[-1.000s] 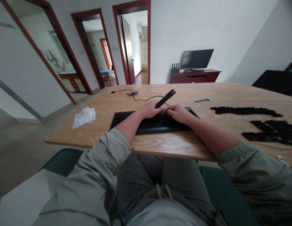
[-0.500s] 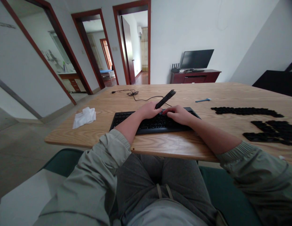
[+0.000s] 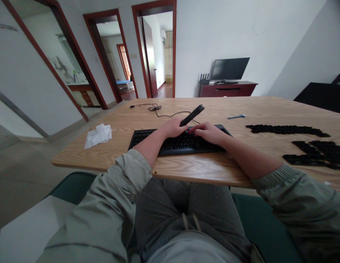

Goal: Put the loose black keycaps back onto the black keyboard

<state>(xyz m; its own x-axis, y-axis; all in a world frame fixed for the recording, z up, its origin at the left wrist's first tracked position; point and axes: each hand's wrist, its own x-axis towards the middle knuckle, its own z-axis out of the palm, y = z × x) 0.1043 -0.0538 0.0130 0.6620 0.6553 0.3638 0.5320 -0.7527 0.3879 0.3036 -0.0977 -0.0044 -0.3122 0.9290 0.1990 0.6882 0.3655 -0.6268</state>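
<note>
A black keyboard (image 3: 175, 148) lies on the wooden table in front of me. My left hand (image 3: 174, 128) rests over its middle, closed round a black stick with a ragged, bristle-like upper end (image 3: 192, 115). This stick tilts up to the right, and its lower end is hidden by my fingers. My right hand (image 3: 208, 132) lies on the keyboard's right half. Its fingers are bent together close to my left fingertips, touching the keys; anything between them is too small to make out.
The keyboard's cable (image 3: 170, 116) runs to a coil at the back. White tissues (image 3: 98, 136) lie at left. A blue-handled brush (image 3: 236, 117) is beyond my right hand. Rows of small black pieces, apparently keycaps (image 3: 287, 129), are at right. The table (image 3: 191, 171) edge is near my lap.
Both hands stay in nearly the same place on the keyboard. My right fingers shift only very slightly; the stick stays in my left hand.
</note>
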